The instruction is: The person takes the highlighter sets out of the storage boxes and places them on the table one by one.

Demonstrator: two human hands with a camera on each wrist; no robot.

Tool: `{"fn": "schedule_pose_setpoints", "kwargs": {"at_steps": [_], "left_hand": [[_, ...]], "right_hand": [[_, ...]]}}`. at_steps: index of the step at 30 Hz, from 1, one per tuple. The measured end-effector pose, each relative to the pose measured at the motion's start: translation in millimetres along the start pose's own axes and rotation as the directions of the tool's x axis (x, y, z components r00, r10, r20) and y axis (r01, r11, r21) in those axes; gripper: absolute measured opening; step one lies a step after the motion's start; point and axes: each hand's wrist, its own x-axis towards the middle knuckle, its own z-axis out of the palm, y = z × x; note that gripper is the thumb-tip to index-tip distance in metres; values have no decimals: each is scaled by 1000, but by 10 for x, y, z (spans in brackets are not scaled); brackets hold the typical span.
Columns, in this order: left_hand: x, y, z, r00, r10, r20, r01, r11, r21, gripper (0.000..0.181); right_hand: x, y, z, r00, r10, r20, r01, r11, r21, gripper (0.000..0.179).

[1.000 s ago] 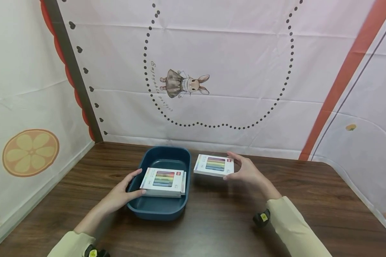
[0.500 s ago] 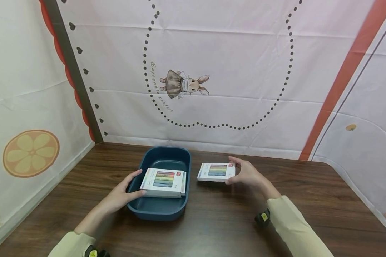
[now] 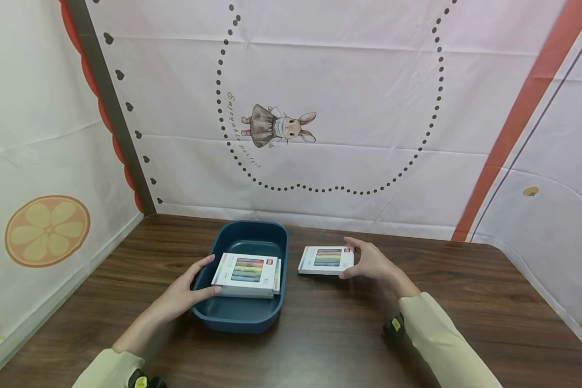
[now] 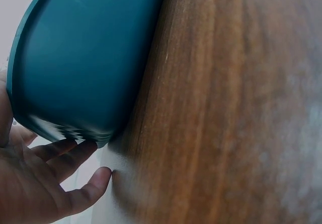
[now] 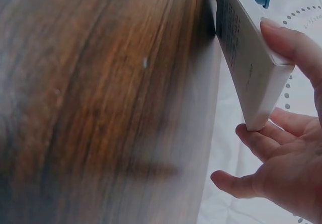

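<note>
A white flat box [image 3: 326, 260] with a window showing several coloured pens or crayons is pinched at its right end by my right hand [image 3: 371, 263]. In the right wrist view the box [image 5: 251, 58] is held at a slant, the end by my fingers off the table. My left hand [image 3: 178, 295] holds the left side of a dark blue bin [image 3: 240, 326]; fingers lie along the outer wall [image 4: 85, 58], thumb over the rim. Similar white boxes [image 3: 246, 270] lie stacked inside, the lower one partly covered by the top one. My left thumb comes close to the stack; contact is unclear.
The bin stands on a dark wood table [image 3: 339, 334], left of the held box with a gap between. A white printed cloth [image 3: 359, 108] hangs behind the table and at both sides. Wrist cameras [image 3: 394, 326] sit below both sleeves.
Since a second ago my right hand has brought the box lower, nearer me and slightly right. Over the last half second it barely moves. My left hand and the bin stay put.
</note>
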Motion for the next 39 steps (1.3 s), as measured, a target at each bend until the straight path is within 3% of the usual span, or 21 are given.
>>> {"fn": "schedule_pose_setpoints", "kwargs": {"at_steps": [23,39], "left_hand": [[2,-1,-2,1000,6,0,-6,1000,-6,78],[10,-10,-2,1000,15,0,-15,1000,-9,78]], "right_hand": [[97,45,42,999,6,54,4,983,-182,99],[108,10,72,999,12,52,-2,982,-187,95]]}}
